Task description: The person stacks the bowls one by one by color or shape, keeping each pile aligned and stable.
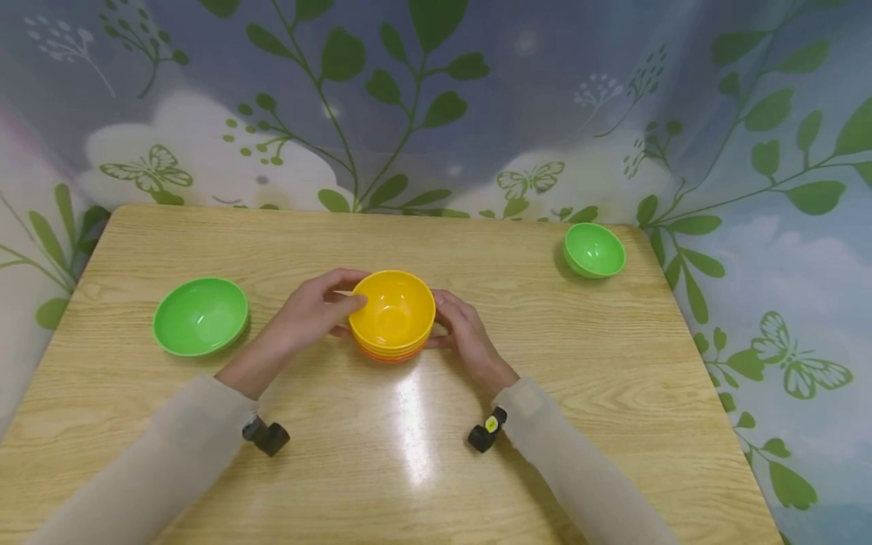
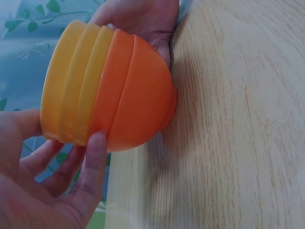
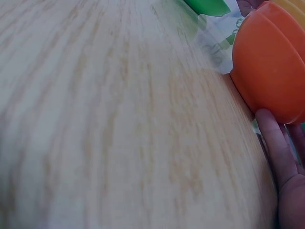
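Observation:
In the middle of the table stands a stack of nested bowls, with yellow bowls (image 1: 393,309) on top and orange bowls (image 2: 143,95) below. The left wrist view shows three yellow rims over two orange ones. My left hand (image 1: 320,306) grips the stack from the left, its thumb at the top yellow rim and the other fingers spread along the side. From the right, my right hand (image 1: 468,333) holds the stack, one finger touching the lowest orange bowl near its foot in the right wrist view. Its other fingers are partly hidden by the bowls.
A wide green bowl (image 1: 200,316) lies left of my left forearm. Near the back right corner of the wooden table (image 1: 613,424) is a smaller green bowl (image 1: 594,250). A leaf-patterned curtain (image 1: 422,113) hangs along the table's back edge and right side.

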### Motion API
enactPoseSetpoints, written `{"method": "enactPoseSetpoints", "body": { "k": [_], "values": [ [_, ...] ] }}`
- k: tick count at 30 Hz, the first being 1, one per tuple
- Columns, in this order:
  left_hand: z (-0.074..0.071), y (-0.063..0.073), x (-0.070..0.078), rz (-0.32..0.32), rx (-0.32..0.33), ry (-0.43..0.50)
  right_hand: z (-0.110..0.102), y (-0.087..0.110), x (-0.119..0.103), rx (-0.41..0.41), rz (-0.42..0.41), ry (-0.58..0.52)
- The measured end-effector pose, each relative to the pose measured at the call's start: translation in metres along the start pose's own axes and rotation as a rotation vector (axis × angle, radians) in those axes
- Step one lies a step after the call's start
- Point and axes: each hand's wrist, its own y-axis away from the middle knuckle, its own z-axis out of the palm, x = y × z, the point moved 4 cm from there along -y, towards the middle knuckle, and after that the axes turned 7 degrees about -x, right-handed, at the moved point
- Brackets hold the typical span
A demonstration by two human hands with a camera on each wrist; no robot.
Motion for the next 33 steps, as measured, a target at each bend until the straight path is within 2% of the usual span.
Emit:
{"method": "enactPoseSetpoints", "body": {
  "k": [17,21,33],
  "values": [
    [0.001,0.002,-0.002,0.027,0.018,0.028,0.002,0.001,0.001,-0.002,-0.007,-0.008],
    [-0.003,0.004,-0.002,0.017,0.025,0.046,0.002,0.0,0.0,-0.002,-0.009,0.005],
    [-0.021,0.008,-0.008,-0.001,0.058,0.021,0.001,-0.002,0.001,0.007,-0.014,-0.014]
  ]
}}
